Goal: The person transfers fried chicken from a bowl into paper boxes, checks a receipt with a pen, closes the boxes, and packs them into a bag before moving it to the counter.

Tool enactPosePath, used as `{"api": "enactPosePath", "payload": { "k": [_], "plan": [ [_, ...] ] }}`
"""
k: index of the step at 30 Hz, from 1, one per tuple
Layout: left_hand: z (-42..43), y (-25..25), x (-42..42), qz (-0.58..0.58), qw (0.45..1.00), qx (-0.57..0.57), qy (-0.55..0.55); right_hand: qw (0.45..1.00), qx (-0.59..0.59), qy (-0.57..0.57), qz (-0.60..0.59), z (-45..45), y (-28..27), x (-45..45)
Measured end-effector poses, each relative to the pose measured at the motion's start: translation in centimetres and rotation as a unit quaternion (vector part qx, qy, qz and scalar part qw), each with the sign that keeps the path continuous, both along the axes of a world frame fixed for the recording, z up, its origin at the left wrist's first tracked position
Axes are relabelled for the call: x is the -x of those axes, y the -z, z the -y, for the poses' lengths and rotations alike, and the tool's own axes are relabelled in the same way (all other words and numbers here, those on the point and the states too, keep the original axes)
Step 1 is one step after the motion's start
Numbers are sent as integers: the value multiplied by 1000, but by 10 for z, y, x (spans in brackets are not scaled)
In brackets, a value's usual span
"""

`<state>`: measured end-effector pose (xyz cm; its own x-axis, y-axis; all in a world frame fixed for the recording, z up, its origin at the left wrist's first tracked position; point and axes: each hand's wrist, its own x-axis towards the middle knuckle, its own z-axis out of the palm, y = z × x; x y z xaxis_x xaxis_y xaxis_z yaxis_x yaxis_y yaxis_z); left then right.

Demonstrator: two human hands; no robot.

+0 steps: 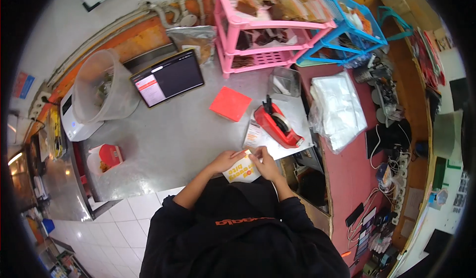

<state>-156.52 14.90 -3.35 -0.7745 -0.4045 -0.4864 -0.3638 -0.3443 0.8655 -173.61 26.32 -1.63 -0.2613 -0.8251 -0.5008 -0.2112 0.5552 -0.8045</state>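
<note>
A white paper package (242,171) with yellow and orange print is held close to my body at the table's front edge. My left hand (228,161) grips its left upper side, fingers closed on it. My right hand (264,162) pinches the upper right corner. Just beyond my right hand stands a red tape dispenser (277,125) with a roll of tape. A printed slip (253,135) lies beside the dispenser. Farther forward on the metal table (163,134) is a red box (230,103).
A tablet (167,78), a clear plastic tub (103,87) and a red carton of food (110,157) stand on the left. Pink shelves (277,25) and a blue rack (354,50) rise at the back. White plastic bags (338,110) lie on the right.
</note>
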Motion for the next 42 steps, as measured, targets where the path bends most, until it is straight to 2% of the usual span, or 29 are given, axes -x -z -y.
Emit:
{"api": "enactPosePath", "payload": {
  "k": [1,2,4,5,7,10,12,14,16,17,18,19,21,22,23,24,26,28,30,31,32,34,35,36,38,39,40,41,42],
  "plan": [
    [1,12,5,36,998,0,47,976,90,29,-198,0,-5,21],
    [0,24,11,73,993,0,91,904,175,52,-386,1,-10,42],
    [-4,0,22,51,995,-20,84,803,89,194,-556,11,-37,78],
    [-5,-10,26,33,996,-38,75,803,86,197,-556,8,-26,103],
    [-11,3,34,-5,995,-48,86,924,9,10,-382,-8,7,154],
    [-6,-8,39,-35,992,-40,119,962,65,-78,-253,-30,-31,180],
    [-3,-26,41,-27,989,-19,145,979,77,-51,-183,-55,-31,189],
    [-8,-40,46,54,973,141,174,989,6,-57,-136,-75,2,196],
    [-19,-55,50,77,973,168,140,981,30,-45,-188,-61,14,183],
    [-24,-62,51,101,969,197,106,922,-34,-5,-385,-46,-2,173],
    [-30,-70,51,107,969,197,103,821,-94,37,-562,-33,-24,161],
    [-33,-76,54,156,957,224,102,855,-44,107,-506,-27,-35,157],
    [-40,-91,55,204,939,264,80,964,147,111,-191,-15,-60,128],
    [-42,-91,54,209,939,261,76,980,165,97,-60,-7,-69,92],
    [-42,-92,53,214,939,260,71,977,212,34,-17,-4,-63,63],
    [-41,-92,50,219,939,259,63,986,154,-49,-51,-2,-74,37],
    [-43,-80,36,199,943,266,19,990,68,-21,-119,-3,-48,4],
    [-42,-76,19,207,943,258,29,974,97,-99,-177,3,-38,0],
    [-41,-76,-1,194,944,265,20,983,55,-109,-139,18,-22,0],
    [-39,-75,-9,171,946,275,11,994,-38,-106,15,30,-28,-5],
    [-37,-72,-17,172,946,275,4,993,-36,-114,13,44,-27,-7],
    [-31,-57,-39,112,946,305,0,936,-242,-99,236,71,-14,-14],
    [-28,-48,-55,115,945,305,-6,935,-233,-49,261,77,-4,-15],
    [-23,-35,-71,117,969,205,-70,933,-210,-12,291,84,-2,-12],
    [-14,-2,-107,114,970,17,-214,992,-53,-99,53,80,43,-1],
    [-14,15,-123,112,948,-71,-289,993,-53,-98,51,74,38,-8],
    [-15,23,-131,110,949,-71,-285,975,31,-129,-177,65,31,-16],
    [-16,32,-138,110,937,-89,-320,899,110,-153,-395,57,24,-23],
    [-16,36,-141,110,923,-108,-353,899,106,-150,-397,49,29,-26]
  ]
}}
